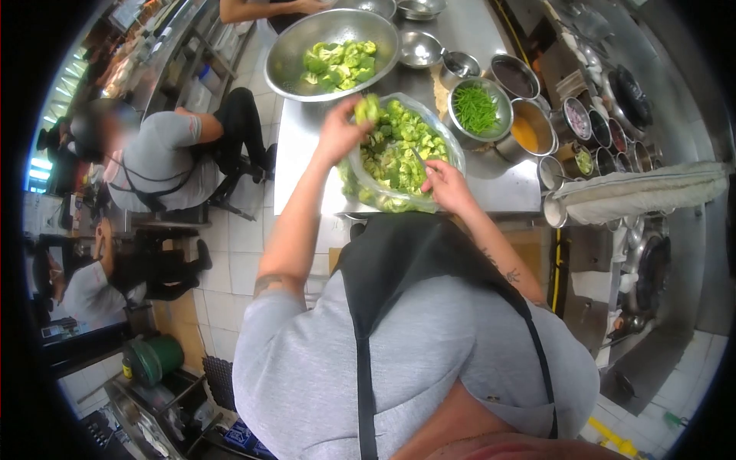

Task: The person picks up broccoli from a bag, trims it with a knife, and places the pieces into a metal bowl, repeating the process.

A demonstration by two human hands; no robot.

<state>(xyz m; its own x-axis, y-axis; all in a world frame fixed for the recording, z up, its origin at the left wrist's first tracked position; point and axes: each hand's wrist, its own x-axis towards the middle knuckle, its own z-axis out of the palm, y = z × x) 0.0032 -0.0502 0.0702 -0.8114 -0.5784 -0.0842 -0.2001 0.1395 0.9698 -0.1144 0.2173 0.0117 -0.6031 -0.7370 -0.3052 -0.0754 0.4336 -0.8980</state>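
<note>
My left hand (343,130) is closed on a green broccoli floret (369,110), held above the left rim of a bag-lined container. Broccoli pieces (410,138) fill the clear plastic bag (452,146) in front of my apron. My right hand (447,185) grips what looks like a small knife (418,159), its thin blade pointing over the broccoli. Just beyond my left hand stands a wide steel bowl (280,65) with more broccoli florets (340,64) in it.
Right of the bag are a bowl of chopped green vegetables (475,107) and a pot of orange liquid (526,135). Smaller steel bowls (420,50) stand farther back. Another person's arm (257,9) reaches in at the top. Two people sit at left; a rolled cloth (652,195) hangs at right.
</note>
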